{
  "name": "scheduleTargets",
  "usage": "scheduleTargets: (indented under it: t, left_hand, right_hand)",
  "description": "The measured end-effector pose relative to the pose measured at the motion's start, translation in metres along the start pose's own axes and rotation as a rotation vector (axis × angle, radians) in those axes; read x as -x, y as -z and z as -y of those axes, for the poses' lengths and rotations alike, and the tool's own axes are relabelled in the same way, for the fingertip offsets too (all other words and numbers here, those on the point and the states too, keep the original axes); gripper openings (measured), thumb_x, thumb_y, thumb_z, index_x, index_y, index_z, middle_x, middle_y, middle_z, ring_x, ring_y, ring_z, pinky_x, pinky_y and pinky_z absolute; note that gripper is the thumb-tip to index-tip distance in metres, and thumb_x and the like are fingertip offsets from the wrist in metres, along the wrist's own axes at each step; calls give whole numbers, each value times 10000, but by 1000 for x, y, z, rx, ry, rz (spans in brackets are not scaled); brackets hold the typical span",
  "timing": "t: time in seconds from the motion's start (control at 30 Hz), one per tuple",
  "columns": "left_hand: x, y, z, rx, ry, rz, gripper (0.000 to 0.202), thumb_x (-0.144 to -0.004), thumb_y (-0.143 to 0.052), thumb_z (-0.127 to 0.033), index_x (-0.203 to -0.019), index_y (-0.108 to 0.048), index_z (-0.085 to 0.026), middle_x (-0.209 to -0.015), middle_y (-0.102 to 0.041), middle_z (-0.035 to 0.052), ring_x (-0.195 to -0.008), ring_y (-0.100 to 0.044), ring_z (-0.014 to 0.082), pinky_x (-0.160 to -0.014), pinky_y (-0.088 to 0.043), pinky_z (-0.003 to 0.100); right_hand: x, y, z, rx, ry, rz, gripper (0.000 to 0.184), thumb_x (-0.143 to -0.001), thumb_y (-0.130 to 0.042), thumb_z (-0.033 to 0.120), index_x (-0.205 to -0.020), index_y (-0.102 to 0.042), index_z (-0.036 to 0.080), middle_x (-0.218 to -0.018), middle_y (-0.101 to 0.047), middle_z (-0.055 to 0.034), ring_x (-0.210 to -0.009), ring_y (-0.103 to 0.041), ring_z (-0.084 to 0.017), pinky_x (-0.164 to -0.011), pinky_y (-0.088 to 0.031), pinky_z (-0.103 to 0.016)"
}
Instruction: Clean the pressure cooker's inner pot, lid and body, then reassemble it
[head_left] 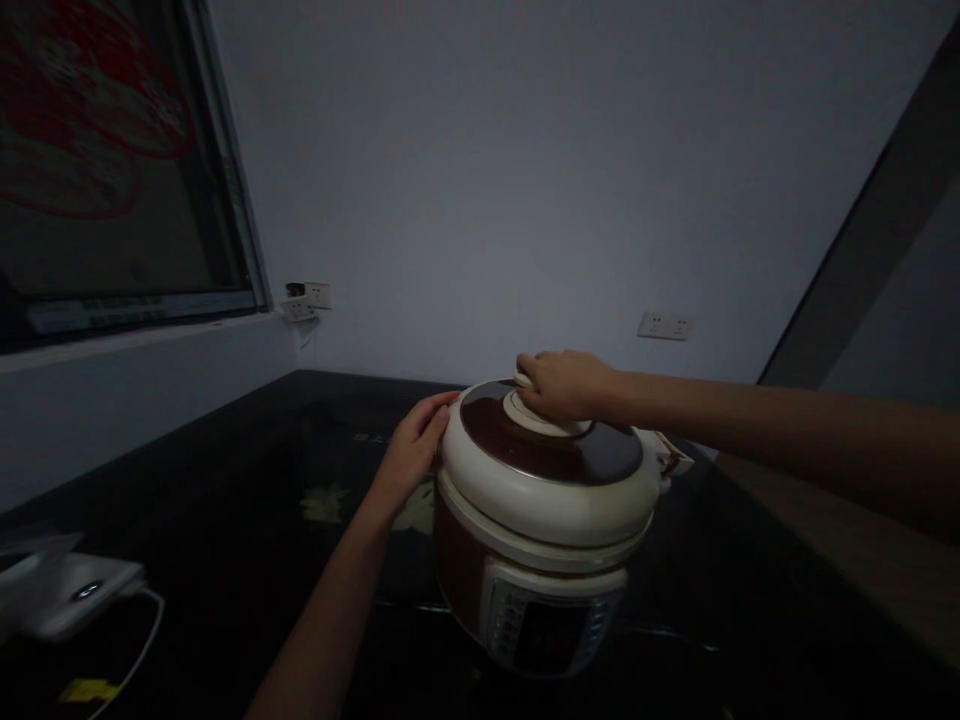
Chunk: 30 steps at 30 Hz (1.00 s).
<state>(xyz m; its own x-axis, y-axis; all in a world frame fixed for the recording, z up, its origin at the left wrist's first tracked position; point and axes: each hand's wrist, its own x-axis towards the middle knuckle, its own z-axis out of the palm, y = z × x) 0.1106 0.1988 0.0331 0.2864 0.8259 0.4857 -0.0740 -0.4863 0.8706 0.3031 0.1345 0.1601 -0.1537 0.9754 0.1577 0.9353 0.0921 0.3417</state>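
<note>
A brown and cream electric pressure cooker stands on a dark glossy tabletop, its lid on top. My right hand is closed round the knob-like handle in the middle of the lid. At the lid's left side, my left hand holds the cooker's edge, its fingers reaching behind the rim and partly hidden. The control panel, with a dark display and rows of buttons, faces me. A side lug sticks out on the right.
The dark tabletop meets a pale wall bearing sockets. Another socket sits in the left corner near a window. A white device with a white cable and a yellow piece lie at the lower left.
</note>
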Motion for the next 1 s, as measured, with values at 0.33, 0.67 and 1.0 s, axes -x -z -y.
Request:
scheduleTargets:
  t: [0.33, 0.67, 1.0]
  left_hand:
    - [0, 0, 2, 8, 2, 4, 378, -857, -523, -395, -1145, -633, -176, -1225, -645, 113, -1154, -575, 252, -1007, -413, 420]
    - [0, 0, 0, 7, 7, 4, 399, -838, -537, -424, -1132, -637, -172, -1223, -643, 116, -1152, -575, 256, -1003, -413, 412]
    - [0, -2, 0, 2, 47, 21, 423, -859, -523, -434, -1178, -616, -171, -1231, -636, 133, -1137, -579, 271, -974, -435, 441]
  right_hand:
    - [3, 0, 0, 1, -22, 4, 448, -901, -350, 415, -1165, -563, 122, -1098, -671, -230, -917, -662, -366, -677, -466, -418]
    - [7, -1, -2, 8, -6, -16, 439, -892, -368, 432, -1152, -562, 137, -1092, -675, -206, -893, -664, -343, -648, -438, -381]
    - [9, -2, -1, 3, 7, -34, 454, -903, -351, 433, -1183, -546, 133, -1104, -670, -201, -885, -657, -321, -644, -422, -366]
